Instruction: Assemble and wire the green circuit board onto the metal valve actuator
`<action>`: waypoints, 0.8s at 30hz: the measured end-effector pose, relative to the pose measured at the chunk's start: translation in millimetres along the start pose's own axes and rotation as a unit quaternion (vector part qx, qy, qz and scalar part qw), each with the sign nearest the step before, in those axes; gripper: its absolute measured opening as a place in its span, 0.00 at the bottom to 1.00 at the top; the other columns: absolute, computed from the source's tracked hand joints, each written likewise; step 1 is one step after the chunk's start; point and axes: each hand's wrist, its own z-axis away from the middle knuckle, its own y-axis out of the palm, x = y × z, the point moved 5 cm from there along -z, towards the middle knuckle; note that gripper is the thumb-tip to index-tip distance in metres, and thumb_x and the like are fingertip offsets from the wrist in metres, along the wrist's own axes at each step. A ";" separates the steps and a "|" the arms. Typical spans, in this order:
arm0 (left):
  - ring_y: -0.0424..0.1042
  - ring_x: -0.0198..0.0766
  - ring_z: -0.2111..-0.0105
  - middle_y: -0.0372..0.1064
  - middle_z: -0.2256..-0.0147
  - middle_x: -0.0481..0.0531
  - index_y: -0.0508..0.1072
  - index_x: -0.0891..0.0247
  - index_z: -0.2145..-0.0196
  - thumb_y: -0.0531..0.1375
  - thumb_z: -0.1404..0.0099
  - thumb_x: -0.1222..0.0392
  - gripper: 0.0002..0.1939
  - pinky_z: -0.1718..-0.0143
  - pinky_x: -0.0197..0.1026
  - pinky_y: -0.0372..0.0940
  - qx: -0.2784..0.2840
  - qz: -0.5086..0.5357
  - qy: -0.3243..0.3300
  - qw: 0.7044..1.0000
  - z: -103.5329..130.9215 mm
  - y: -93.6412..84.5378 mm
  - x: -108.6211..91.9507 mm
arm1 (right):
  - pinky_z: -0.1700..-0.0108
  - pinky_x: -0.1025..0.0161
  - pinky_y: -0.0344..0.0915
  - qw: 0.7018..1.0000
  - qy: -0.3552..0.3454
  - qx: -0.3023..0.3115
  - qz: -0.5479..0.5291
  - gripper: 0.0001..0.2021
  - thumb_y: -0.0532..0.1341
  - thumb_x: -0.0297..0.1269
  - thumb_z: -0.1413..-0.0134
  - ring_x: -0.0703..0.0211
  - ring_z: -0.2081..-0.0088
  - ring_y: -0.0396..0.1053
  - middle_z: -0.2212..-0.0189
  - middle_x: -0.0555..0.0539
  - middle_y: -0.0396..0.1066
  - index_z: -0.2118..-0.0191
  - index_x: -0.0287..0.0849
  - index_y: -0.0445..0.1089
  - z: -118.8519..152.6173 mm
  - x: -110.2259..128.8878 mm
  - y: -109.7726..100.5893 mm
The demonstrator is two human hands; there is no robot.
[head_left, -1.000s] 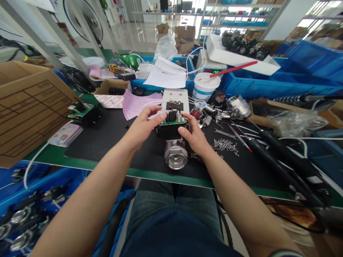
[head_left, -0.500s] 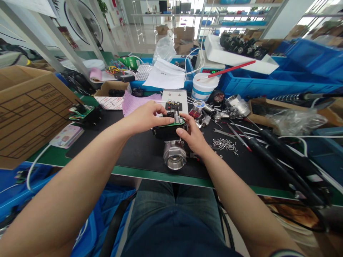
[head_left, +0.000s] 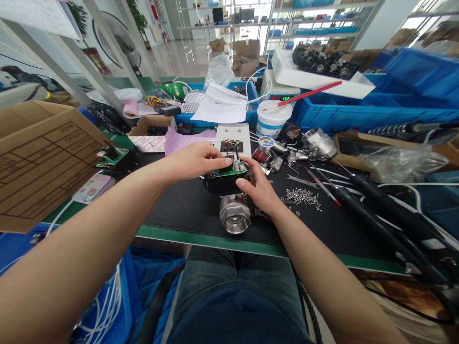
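Far left of the frame: a big cardboard box (head_left: 39, 162), w/ a small pink-white pad (head_left: 93, 186) lying just beside its lower right corner on the green bench edge. A bit to the right, a green circuit board on a black part (head_left: 116, 158) sits at the upper left corner of the black mat (head_left: 179, 205).

Centre of the frame: the left hand (head_left: 195, 160) comes in from the lower left, palm down, fingers (head_left: 224, 162) close together and laid flat over the top of the green PCB (head_left: 233, 169); thumb is hidden, so I cannot tell if it pinches something. The PCB sits on a black housing (head_left: 218, 184), and under this, toward the bottom of the frame, is a steel valve body (head_left: 234, 217) w/ its round opening facing the camera. The whole unit stands on the mat, near the front bench edge.

Right hand (head_left: 256, 186) is at the right side of the housing, fingers curled against it, thumb pressing on the front corner.

Behind the unit, touching or nearly: a white plate w/ a black switch block (head_left: 233, 136). Right of centre: a pile of small screws (head_left: 303, 196) on the mat, apart from the hand. Upper right: a white tub (head_left: 274, 119) w/ a red stick (head_left: 304, 94) across it, then blue bins (head_left: 358, 114).
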 end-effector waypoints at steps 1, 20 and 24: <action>0.68 0.40 0.68 0.70 0.69 0.52 0.74 0.63 0.71 0.54 0.42 0.42 0.21 0.69 0.39 0.58 -0.001 -0.012 -0.003 1.000 -0.1 0.1 -0.2 | 0.44 0.45 0.64 1.000 0.008 -0.002 -0.003 0.38 0.65 0.60 0.52 0.42 0.40 0.56 0.43 0.39 0.58 0.42 0.47 0.51 -0.1 -1.2 -0.2; 0.65 0.41 0.65 0.62 0.68 0.51 0.70 0.63 0.74 0.58 0.42 0.49 0.14 0.62 0.42 0.58 -0.029 -0.060 0.048 0.997 -9.7 4.2 -11.0 | 0.43 0.42 0.61 0.999 0.025 -0.020 -0.025 0.46 0.64 0.64 0.56 0.40 0.39 0.55 0.42 0.38 0.56 0.38 0.47 0.45 1.0 -4.3 -3.5; 0.66 0.41 0.66 0.64 0.69 0.51 0.71 0.63 0.74 0.59 0.43 0.47 0.15 0.64 0.42 0.58 -0.027 -0.061 0.023 0.998 -10.7 2.7 -9.6 | 0.43 0.42 0.62 1.000 0.018 -0.023 -0.009 0.44 0.64 0.65 0.55 0.40 0.39 0.54 0.43 0.39 0.58 0.39 0.48 0.48 0.8 -2.1 -5.2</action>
